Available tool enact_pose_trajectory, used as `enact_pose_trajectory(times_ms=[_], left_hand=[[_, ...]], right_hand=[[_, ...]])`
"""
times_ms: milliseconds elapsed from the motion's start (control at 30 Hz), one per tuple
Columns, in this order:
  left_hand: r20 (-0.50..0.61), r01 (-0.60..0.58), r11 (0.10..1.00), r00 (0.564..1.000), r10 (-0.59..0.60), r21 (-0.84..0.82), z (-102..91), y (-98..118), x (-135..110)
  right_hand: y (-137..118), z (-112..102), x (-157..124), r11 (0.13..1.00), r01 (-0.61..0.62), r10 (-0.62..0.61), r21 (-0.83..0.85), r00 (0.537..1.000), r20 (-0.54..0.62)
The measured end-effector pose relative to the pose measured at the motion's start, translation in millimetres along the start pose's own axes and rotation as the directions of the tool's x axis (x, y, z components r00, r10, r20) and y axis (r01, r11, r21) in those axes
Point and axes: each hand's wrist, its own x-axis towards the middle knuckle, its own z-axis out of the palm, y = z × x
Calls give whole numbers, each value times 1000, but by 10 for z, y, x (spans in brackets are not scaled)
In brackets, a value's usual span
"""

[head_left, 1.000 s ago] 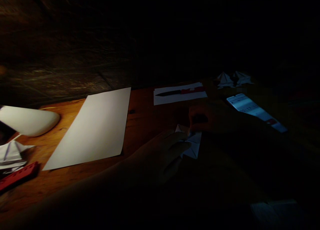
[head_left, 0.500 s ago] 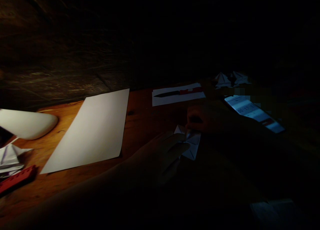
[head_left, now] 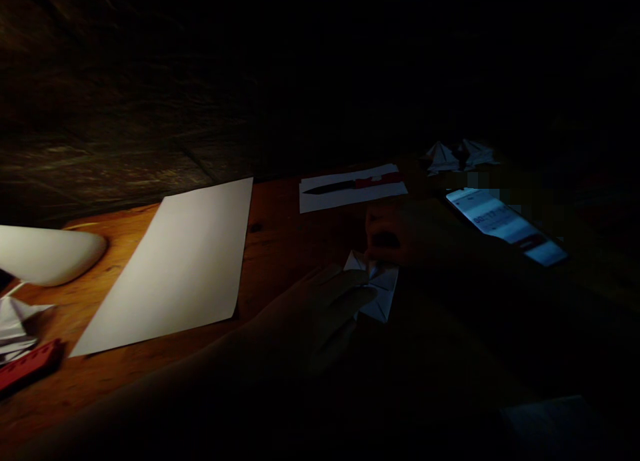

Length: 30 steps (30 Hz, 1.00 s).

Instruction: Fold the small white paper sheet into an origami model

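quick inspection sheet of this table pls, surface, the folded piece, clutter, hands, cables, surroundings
surface: wooden table, lit at left, fading into darkness at right
job's things: small folded paper, lying on the table under both hands
clutter: large blank paper sheet; knife on a white sheet; lit phone; folded paper shapes far right; red object at left edge
hands: left hand rests fingers on the folded paper; right hand pinches its top edge
cables: thin pale cord at left edge; rest too dark to tell
surroundings: dark rough wall
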Motion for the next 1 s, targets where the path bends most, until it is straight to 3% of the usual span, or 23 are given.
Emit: enact_pose_trajectory(times_ms=[300,733,1000], left_hand=[[3,-17,999,1000,16,30,24,-9,-1],[-12,-34,997,999,35,63,23,6,29],[8,-25,998,1000,25,57,18,18,40]], right_hand=[[75,26,0,999,12,-12,48,1000,11],[135,-19,-10,987,-123,117,105,991,68],[140,-106,-31,981,-66,42,181,990,133]])
